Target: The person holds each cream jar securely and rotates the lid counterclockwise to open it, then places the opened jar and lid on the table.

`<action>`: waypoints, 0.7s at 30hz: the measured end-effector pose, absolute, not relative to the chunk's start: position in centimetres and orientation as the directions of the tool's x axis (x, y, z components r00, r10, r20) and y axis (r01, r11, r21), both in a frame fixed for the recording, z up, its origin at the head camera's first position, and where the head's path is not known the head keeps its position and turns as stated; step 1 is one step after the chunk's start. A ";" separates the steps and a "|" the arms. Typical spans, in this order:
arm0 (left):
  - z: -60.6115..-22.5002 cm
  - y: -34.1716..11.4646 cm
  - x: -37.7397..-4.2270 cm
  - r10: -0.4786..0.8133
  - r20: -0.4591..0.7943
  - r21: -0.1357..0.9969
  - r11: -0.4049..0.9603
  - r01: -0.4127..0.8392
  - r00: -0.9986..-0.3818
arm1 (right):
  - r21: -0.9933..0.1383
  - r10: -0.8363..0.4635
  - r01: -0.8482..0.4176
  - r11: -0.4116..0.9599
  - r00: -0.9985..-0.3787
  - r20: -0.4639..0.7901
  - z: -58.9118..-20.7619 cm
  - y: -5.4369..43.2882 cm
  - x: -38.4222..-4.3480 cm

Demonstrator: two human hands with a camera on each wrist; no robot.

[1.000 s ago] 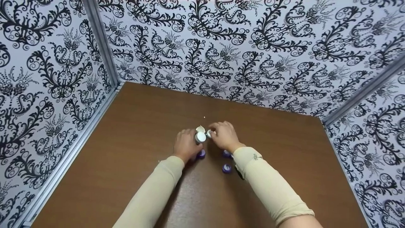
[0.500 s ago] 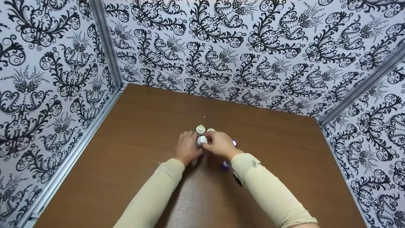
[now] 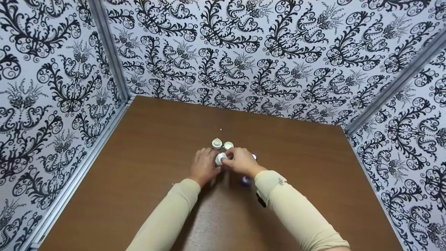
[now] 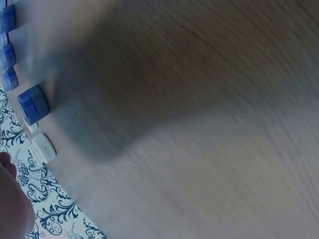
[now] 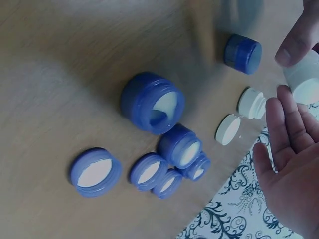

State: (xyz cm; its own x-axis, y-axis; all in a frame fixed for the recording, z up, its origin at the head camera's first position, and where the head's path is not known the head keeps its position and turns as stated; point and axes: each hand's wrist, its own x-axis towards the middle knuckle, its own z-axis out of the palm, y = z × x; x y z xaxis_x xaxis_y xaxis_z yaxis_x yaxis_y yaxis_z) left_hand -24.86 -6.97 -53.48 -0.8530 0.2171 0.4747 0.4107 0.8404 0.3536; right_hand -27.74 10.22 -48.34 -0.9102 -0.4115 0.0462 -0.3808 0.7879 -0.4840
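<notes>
In the head view, a small white jar (image 3: pixel 220 158) is between both hands. My left hand (image 3: pixel 202 165) grips its left side. My right hand (image 3: pixel 242 161) pinches its top with thumb and fingers. From the right wrist, the jar (image 5: pixel 303 82) is partly cut off by the frame, with the left thumb (image 5: pixel 294 42) against it and the right fingertips below. Beyond the hands sit an open white jar (image 3: pixel 216 143) and, beside it, a white lid (image 3: pixel 228 145). At the left wrist view's edge only part of the left hand (image 4: pixel 15 209) shows.
Blue-purple pieces stand near and under the right arm: a large jar (image 5: pixel 154 107), a ring-like lid (image 5: pixel 95 172) and several smaller ones. A blue jar (image 5: pixel 243 54) is near the left hand. Patterned wall panels (image 3: pixel 230 62) enclose the wooden table (image 3: pixel 167 132).
My right hand has left the white lid, which lies on the table, and moved to the top of the held jar. The jar has come slightly nearer and tilted.
</notes>
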 end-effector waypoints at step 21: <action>-54.1 -6.3 -26.1 0.290 0.532 0.330 0.794 0.511 -0.795 | -0.554 -0.433 -0.411 0.724 -0.896 0.100 -49.5 12.0 -28.4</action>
State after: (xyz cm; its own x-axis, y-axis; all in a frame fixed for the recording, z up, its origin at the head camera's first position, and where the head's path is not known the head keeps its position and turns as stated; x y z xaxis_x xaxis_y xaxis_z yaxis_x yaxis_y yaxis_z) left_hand -26.07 -6.29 -54.07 -0.7954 0.2903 0.5320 0.5106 0.7938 0.3304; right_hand -28.35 11.99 -49.54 -0.8959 -0.4328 0.0999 -0.4114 0.7240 -0.5537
